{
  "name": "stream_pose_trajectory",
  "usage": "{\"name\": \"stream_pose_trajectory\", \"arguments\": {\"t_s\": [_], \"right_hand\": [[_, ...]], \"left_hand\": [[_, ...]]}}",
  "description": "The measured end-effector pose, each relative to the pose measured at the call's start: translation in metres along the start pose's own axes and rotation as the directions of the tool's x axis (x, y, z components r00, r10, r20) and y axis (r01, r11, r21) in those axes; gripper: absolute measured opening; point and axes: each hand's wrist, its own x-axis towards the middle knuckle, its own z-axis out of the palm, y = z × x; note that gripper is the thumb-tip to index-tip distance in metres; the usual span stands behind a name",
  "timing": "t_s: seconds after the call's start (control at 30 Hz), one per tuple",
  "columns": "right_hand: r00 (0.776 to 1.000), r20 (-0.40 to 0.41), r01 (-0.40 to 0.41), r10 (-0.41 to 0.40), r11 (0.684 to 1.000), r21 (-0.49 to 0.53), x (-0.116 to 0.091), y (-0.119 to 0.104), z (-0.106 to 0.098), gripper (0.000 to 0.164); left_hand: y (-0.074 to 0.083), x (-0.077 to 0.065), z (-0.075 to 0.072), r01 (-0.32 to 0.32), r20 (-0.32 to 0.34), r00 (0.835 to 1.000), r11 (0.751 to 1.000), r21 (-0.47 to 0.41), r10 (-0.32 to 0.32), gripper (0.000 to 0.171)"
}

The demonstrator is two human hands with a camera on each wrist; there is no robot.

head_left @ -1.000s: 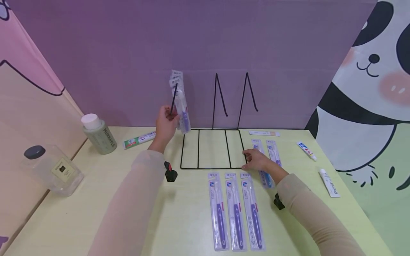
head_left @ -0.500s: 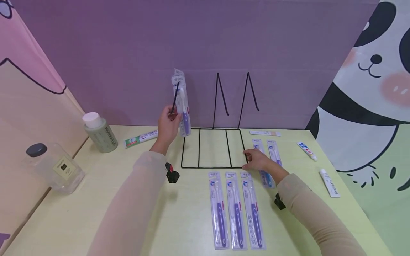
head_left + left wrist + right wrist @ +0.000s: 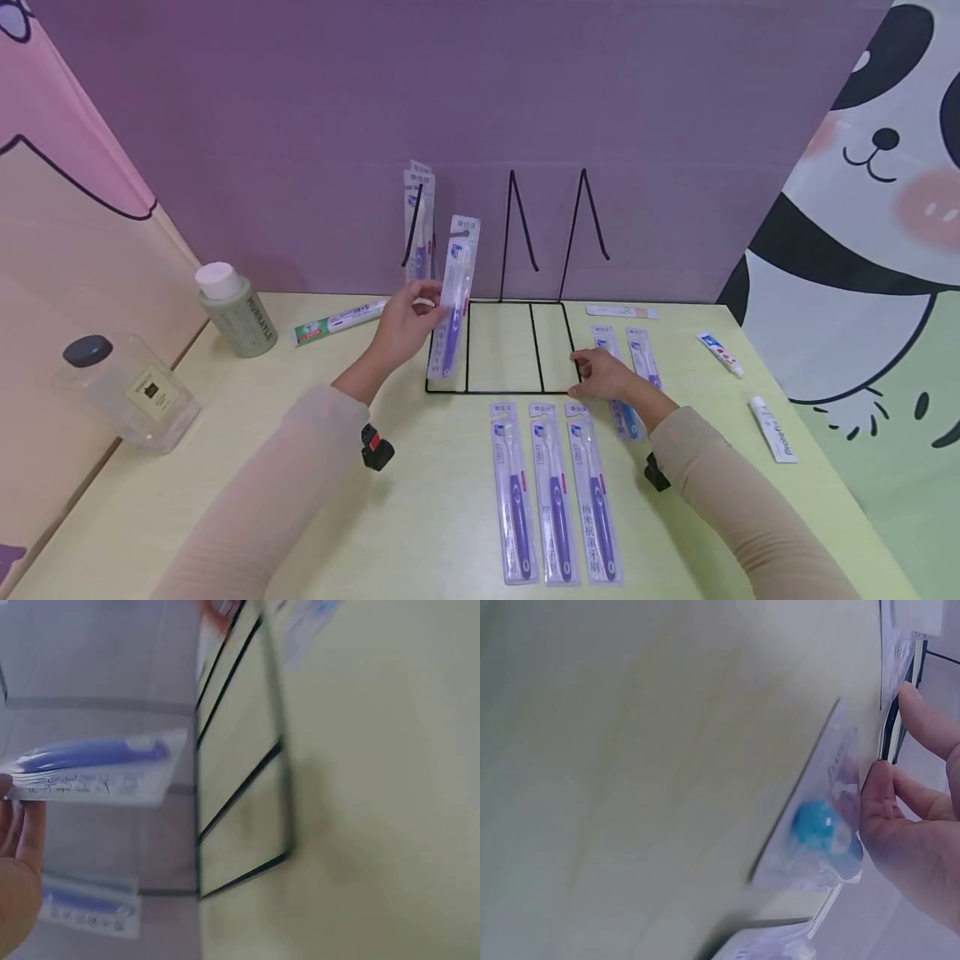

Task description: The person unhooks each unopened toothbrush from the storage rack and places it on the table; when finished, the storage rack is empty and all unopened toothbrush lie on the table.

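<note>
My left hand [image 3: 408, 323] pinches a packaged toothbrush [image 3: 454, 296] by its left edge, tilted in front of the black wire rack [image 3: 502, 393]. The purple handle shows through the clear pack, also in the left wrist view as a blurred toothbrush pack [image 3: 97, 771]. Behind it, more packaged toothbrushes [image 3: 419, 218] hang on the rack's left hook [image 3: 412, 225]. At the rack's right front corner, my right hand [image 3: 602, 374] holds the base wire between thumb and fingers. In the right wrist view that hand [image 3: 915, 787] grips the black wire [image 3: 889, 727].
Three toothbrush packs [image 3: 555, 500] lie in front of the rack, and two more packs [image 3: 643, 358] to its right. Two other wire hooks [image 3: 577, 217] stand up behind. Toothpaste tubes [image 3: 772, 429], a green-grey bottle [image 3: 242, 317] and a clear bottle [image 3: 142, 400] are at the sides.
My left hand has come down and to the right from the left hook, bringing one toothbrush pack off it. Other packs stay hanging there. The right hand keeps its place.
</note>
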Motion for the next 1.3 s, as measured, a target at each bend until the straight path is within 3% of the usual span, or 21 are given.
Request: {"name": "stream_pose_trajectory", "arguments": {"t_s": [0.07, 0.13, 0.3, 0.43, 0.53, 0.6, 0.77, 0.97, 1.03, 1.13, 1.2, 1.3], "right_hand": [[1.0, 0.0, -0.002, 0.002, 1.0, 0.002, -0.001, 0.0, -0.001, 0.072], [1.0, 0.0, -0.001, 0.001, 1.0, 0.003, -0.001, -0.001, -0.001, 0.072], [1.0, -0.001, -0.006, 0.006, 1.0, -0.002, -0.003, -0.003, -0.001, 0.071], [1.0, 0.002, -0.005, 0.005, 1.0, 0.003, -0.002, -0.004, -0.001, 0.071], [1.0, -0.001, 0.007, -0.007, 1.0, 0.005, -0.001, -0.004, -0.003, 0.072], [1.0, -0.004, 0.007, -0.007, 1.0, 0.006, -0.001, -0.003, -0.004, 0.072], [1.0, 0.002, 0.013, -0.013, 1.0, 0.011, 0.001, 0.0, -0.005, 0.072], [1.0, -0.006, 0.006, -0.006, 1.0, 0.016, 0.0, 0.0, -0.004, 0.071], [1.0, -0.005, 0.005, -0.005, 1.0, 0.02, 0.0, 0.0, -0.004, 0.071], [1.0, 0.001, -0.001, 0.001, 1.0, 0.024, 0.0, 0.0, -0.002, 0.072], [1.0, 0.006, -0.007, 0.007, 1.0, 0.022, 0.0, 0.0, -0.001, 0.072], [1.0, 0.006, -0.012, 0.012, 1.0, 0.01, 0.0, 0.0, 0.0, 0.072]], "left_hand": [[-0.004, -0.017, 0.003, 0.077, 0.044, 0.996, 0.997, -0.02, -0.076, 0.03], [-0.01, -0.036, 0.007, 0.18, 0.078, 0.981, 0.983, -0.045, -0.176, 0.03], [-0.026, -0.09, 0.02, 0.4, 0.156, 0.911, 0.909, -0.115, -0.381, 0.04], [-0.034, -0.13, 0.03, 0.466, 0.246, 0.868, 0.879, -0.104, -0.431, 0.052], [-0.038, -0.148, 0.037, 0.478, 0.31, 0.85, 0.871, -0.116, -0.425, 0.054], [-0.039, -0.155, 0.04, 0.479, 0.32, 0.848, 0.869, -0.12, -0.423, 0.054], [-0.041, -0.161, 0.042, 0.474, 0.299, 0.849, 0.878, -0.069, -0.436, 0.053], [-0.036, -0.16, 0.041, 0.404, 0.32, 0.843, 0.902, 0.155, -0.432, 0.052], [-0.033, -0.158, 0.039, 0.372, 0.332, 0.835, 0.894, 0.249, -0.44, 0.052], [-0.031, -0.151, 0.03, 0.329, 0.321, 0.836, 0.875, 0.354, -0.444, 0.051], [-0.031, -0.138, 0.021, 0.312, 0.282, 0.854, 0.865, 0.394, -0.437, 0.048], [-0.033, -0.105, 0.004, 0.276, 0.199, 0.91, 0.889, 0.365, -0.364, 0.041]]}}
